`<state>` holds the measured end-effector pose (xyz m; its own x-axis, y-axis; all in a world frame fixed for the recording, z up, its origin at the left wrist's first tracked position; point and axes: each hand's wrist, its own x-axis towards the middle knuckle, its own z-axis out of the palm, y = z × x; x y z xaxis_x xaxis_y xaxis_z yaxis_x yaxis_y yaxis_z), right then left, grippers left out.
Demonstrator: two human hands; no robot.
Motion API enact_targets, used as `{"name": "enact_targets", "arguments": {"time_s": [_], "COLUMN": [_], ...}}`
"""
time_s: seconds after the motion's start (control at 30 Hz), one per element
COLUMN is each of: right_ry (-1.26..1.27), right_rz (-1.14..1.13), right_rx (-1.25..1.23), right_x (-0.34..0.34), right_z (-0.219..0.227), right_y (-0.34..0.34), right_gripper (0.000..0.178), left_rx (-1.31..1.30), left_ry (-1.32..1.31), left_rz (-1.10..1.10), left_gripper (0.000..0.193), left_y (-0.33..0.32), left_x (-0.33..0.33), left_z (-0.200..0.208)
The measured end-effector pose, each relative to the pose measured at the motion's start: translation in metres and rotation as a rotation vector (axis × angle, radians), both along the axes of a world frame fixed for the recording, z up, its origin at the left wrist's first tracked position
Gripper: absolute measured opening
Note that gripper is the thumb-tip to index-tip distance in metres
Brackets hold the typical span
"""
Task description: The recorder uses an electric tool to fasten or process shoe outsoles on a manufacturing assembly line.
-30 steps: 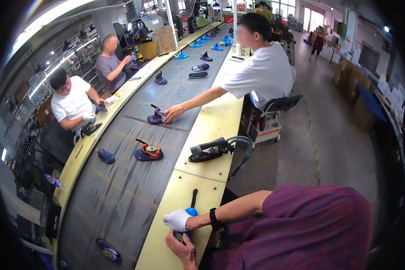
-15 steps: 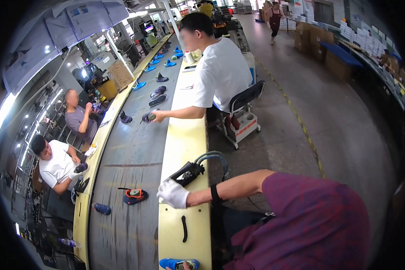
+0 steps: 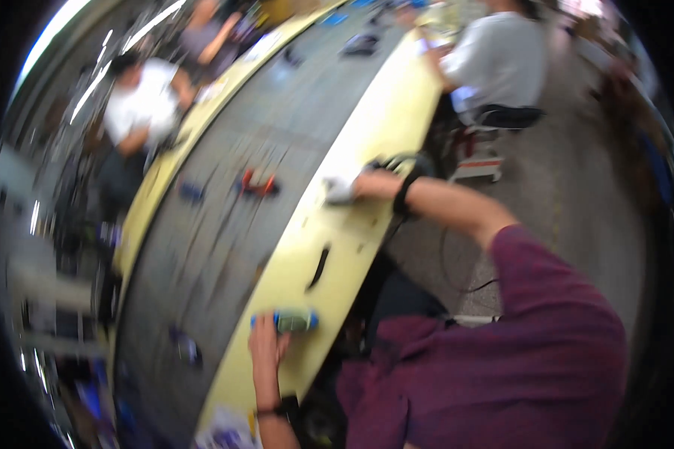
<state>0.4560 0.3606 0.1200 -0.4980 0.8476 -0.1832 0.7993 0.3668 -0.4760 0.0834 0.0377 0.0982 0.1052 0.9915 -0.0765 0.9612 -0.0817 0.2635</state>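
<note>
Head view: two hands out on a yellow bench, frame blurred

Head view is motion-blurred, so detail is soft. Left hand [image 3: 266,346] comes in from the lower edge, bare, with a dark band at the wrist. Its fingers [image 3: 277,338] lie against a small blue and green object [image 3: 286,321] on the yellow bench [image 3: 367,150]. Touching it for sure; whether the fingers close round it I cannot tell.

Right hand [image 3: 342,190] wears a white glove and is stretched far forward, a black watch [image 3: 404,193] on the wrist and a maroon sleeve [image 3: 532,277] further back. It rests at the bench's inner edge, beside the grey belt [image 3: 225,224]. Hand looks flat, but the blur hides whether it grips anything. Just past it, dark gear with a looped cable [image 3: 397,161].

Between the two hands a thin black tool [image 3: 319,268] lies on the bench, touched by neither.

On the belt: a red and black item [image 3: 257,183] near the gloved hand, a small blue item [image 3: 190,191] left of it, and another dark blue one [image 3: 184,346] lower down.

Further out: one person in a white shirt [image 3: 138,105] sits across the belt. Another in a white shirt [image 3: 498,56] sits on the near side further up, on a dark chair [image 3: 505,118].
</note>
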Motion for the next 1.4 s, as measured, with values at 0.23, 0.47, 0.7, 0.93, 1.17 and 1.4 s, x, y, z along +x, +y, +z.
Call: {"name": "enact_targets", "arguments": {"time_s": [0.23,0.47,0.7,0.93,1.17,1.4], "right_ry": [-0.144,0.154,0.454,0.427,0.431,0.429], "right_rz": [0.232,0.274,0.374,0.476,0.389,0.490], "right_rx": [0.039,0.111,-0.223,-0.140,-0.094,-0.117], "right_x": [-0.008,-0.011,-0.064,-0.074,-0.049,-0.071], "right_z": [0.018,0.019,0.083,0.117,0.127,0.128], "right_y": [-0.002,-0.080,-0.165,-0.180,-0.164,-0.181], "right_gripper": [0.043,0.043,0.039,0.041,0.043,0.041], "left_rx": [-0.032,-0.015,-0.010,0.097,0.113,0.086], "left_ry": [0.021,-0.202,-0.453,-0.442,-0.534,-0.419], "left_rz": [0.170,0.297,0.377,0.371,0.356,0.206], "left_gripper": [0.070,0.075,0.078,0.077,0.073,0.076], "left_y": [0.002,-0.005,-0.009,-0.018,-0.012,-0.004], "left_x": [0.029,0.033,0.061,0.067,0.061,0.065], "left_z": [0.015,0.006,0.034,0.040,0.047,0.058]}}
